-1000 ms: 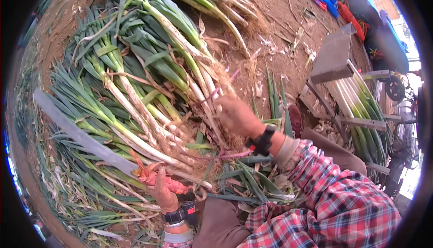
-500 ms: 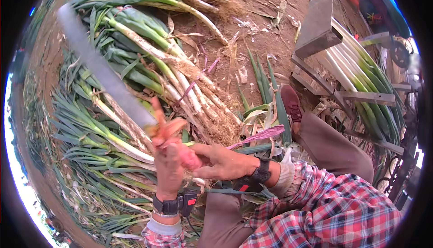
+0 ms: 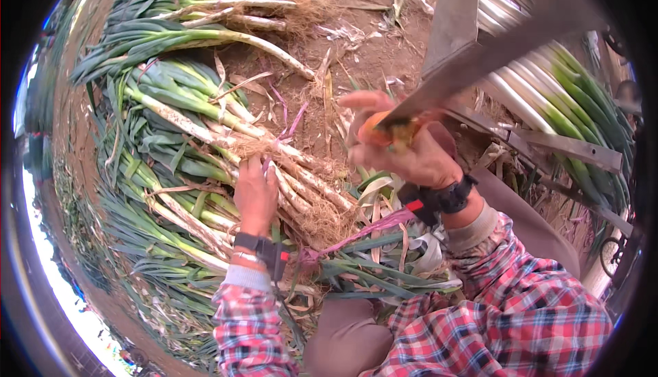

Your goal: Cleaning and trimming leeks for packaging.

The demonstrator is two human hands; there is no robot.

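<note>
Right hand (image 3: 418, 147): I read it as closed around the orange-red wrapped handle of a long, grey, metal-bladed knife (image 3: 486, 65). The blade slants up to the right, above brown soil (image 3: 370, 27) and part of a grey, angular metal stand (image 3: 452, 17).

Left hand (image 3: 257, 195): resting on a bundle of green-and-white leeks with brown fibrous roots (image 3: 301, 181). Fingertips are partly hidden among the stalks; I cannot tell whether they grip. This bundle lies on its side, roots toward the right.

Just below the roots I log a crumpled pink-purple plastic strip (image 3: 373, 229). Cleaner white-stemmed leeks (image 3: 541, 96) lie in the stand at far right.
</note>
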